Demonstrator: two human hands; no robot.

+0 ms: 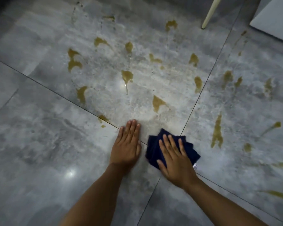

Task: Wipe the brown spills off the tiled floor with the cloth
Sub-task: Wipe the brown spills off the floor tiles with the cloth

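Note:
A dark blue cloth [153, 144] lies crumpled on the grey tiled floor [39, 144] near where the grout lines cross. My right hand [174, 158] presses flat on top of the cloth, fingers spread. My left hand [127, 144] rests palm-down on the bare tile just left of the cloth, fingers together, holding nothing. Several brown spills dot the tiles beyond the hands; the nearest are a blotch [158, 102] above the cloth, a small one [102, 119] on the grout line to the left, and a long streak [217, 133] to the right.
A white furniture leg [210, 13] stands at the top right, with a white panel [274, 18] lying beside it in the corner. More brown streaks [279, 195] run along the right edge. Light glare [70, 174] shines on the lower left tile.

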